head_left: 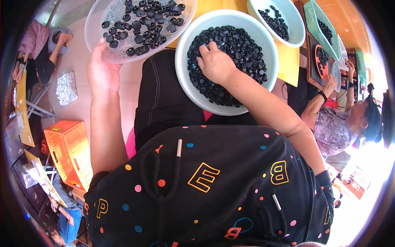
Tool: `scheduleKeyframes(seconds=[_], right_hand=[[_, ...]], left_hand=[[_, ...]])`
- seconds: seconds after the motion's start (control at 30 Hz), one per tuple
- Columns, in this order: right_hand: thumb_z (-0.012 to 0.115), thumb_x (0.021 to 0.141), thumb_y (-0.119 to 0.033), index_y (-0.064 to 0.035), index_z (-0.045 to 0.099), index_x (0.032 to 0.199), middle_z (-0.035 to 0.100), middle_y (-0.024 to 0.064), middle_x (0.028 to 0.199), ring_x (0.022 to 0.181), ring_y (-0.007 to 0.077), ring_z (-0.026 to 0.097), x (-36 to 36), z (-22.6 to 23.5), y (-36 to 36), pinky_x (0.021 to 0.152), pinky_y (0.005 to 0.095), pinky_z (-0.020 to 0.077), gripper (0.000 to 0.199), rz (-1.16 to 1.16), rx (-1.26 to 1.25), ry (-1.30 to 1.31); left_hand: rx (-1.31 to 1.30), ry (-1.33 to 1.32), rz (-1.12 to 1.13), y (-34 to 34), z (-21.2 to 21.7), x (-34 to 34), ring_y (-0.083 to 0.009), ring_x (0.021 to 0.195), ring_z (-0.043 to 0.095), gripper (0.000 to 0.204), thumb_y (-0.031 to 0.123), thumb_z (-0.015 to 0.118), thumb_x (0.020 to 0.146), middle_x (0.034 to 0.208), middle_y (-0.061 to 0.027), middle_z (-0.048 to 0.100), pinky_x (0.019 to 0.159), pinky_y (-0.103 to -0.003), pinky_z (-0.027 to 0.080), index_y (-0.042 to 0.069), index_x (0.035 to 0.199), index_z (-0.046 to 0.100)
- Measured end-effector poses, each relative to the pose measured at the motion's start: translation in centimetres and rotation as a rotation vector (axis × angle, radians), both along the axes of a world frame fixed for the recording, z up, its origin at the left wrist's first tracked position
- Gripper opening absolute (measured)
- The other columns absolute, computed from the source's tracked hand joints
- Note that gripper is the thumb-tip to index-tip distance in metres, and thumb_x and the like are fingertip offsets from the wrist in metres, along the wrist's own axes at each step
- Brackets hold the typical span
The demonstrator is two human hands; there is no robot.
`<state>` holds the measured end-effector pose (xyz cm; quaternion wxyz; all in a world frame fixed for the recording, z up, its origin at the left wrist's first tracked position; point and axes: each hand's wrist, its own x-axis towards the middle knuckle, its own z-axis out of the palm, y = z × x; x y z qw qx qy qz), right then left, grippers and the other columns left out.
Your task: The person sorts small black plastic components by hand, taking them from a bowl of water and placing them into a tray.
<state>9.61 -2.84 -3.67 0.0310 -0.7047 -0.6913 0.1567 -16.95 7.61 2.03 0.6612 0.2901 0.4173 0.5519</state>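
My left hand (103, 70) grips the near rim of a clear plastic bowl (93, 31), thumb over the edge and fingers beneath it. Inside lie round black plastic caps (154, 18) among many thin silvery metal pieces. My right hand (216, 64) rests on a heap of small black caps (247, 53) in a pale blue-green basin (183, 78). Its fingers curl down toward the pieces, and whatever they hold, if anything, is hidden. The basin stands at the table's near edge, just right of the clear bowl.
A smaller pale basin (298, 31) with black pieces stands on the yellow table (290, 66). At right a person (335, 119) works by an orange tray (318, 61) and green basket (314, 18). Orange crates (68, 148) and a bag of whitish pieces (66, 88) are on the left floor.
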Motion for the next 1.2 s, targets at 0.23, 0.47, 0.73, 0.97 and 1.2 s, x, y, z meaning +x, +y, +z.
scheduleKeyframes(seconds=[0.23,0.47,0.73,0.97,1.2], right_hand=[[0.051,0.089,-0.023,0.0061,0.050,0.115,0.050,0.0250,0.110,0.098,0.0413,0.056,-2.3,-0.9,-1.7,0.087,0.0451,0.0470,0.039,-0.030,0.030,0.335],[0.052,0.084,-0.017,0.0089,0.042,0.127,0.046,0.0263,0.123,0.112,0.0378,0.050,-1.1,-1.9,-2.6,0.097,0.0373,0.0401,0.052,-0.018,-0.084,0.556],[0.063,0.076,-0.018,0.0046,0.043,0.127,0.047,0.0239,0.118,0.107,0.0346,0.053,-1.9,-0.8,-2.3,0.092,0.0375,0.0433,0.059,-0.101,-0.227,0.531],[0.061,0.076,-0.016,0.0014,0.047,0.115,0.051,0.0256,0.109,0.101,0.0413,0.055,-2.6,-1.9,-2.5,0.090,0.0436,0.0459,0.044,-0.095,-0.106,0.437],[0.064,0.074,-0.014,0.0018,0.055,0.106,0.057,0.0249,0.098,0.096,0.0402,0.057,-2.4,-2.8,-2.2,0.086,0.0411,0.0461,0.036,-0.117,-0.018,0.460]], left_hand=[[0.005,-0.005,-0.025,-0.1,0.2,-0.3,-0.0250,0.100,0.060,0.028,0.016,0.047,0.091,0.112,-0.0107,0.059,0.082,-0.040,0.050,0.001,0.114,0.053],[0.006,-0.003,-0.039,-0.2,0.4,-0.3,-0.0246,0.099,0.060,0.027,0.016,0.047,0.091,0.111,-0.0107,0.060,0.082,-0.040,0.051,0.002,0.113,0.054],[0.010,-0.014,-0.011,-0.4,0.3,-0.1,-0.0240,0.100,0.060,0.027,0.016,0.049,0.090,0.110,-0.0094,0.060,0.083,-0.040,0.050,0.002,0.113,0.055],[-0.003,-0.011,-0.011,-0.4,0.1,0.1,-0.0236,0.099,0.060,0.027,0.016,0.049,0.090,0.110,-0.0095,0.060,0.083,-0.040,0.050,0.002,0.113,0.055],[0.002,0.010,-0.037,-0.6,0.4,0.4,-0.0244,0.099,0.061,0.028,0.015,0.047,0.091,0.110,-0.0108,0.060,0.082,-0.040,0.051,0.000,0.114,0.054]])
